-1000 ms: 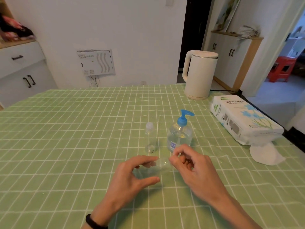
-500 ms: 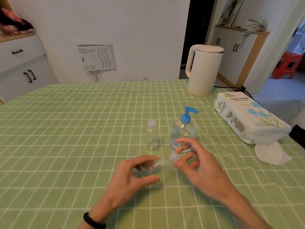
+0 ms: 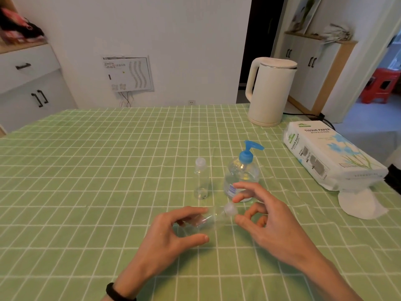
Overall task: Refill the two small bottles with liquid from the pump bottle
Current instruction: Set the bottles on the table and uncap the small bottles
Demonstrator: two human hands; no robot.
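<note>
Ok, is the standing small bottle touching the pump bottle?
Apart. The head view shows a strip of green tablecloth between the standing small bottle and the pump bottle.

soft, even daylight enters from the doorway at two o'clock. shadows are faint. wide-angle bending shows at the edges.

A clear pump bottle (image 3: pixel 242 177) with a blue pump head is standing upright, partly filled with clear liquid. Just left of it, a capped, clear small bottle (image 3: pixel 200 179) is standing upright. In front of the pump bottle, a second small bottle (image 3: pixel 213 218) is tilting in the grip of the left hand (image 3: pixel 173 233), its cap pointing up toward the pump bottle.
</note>
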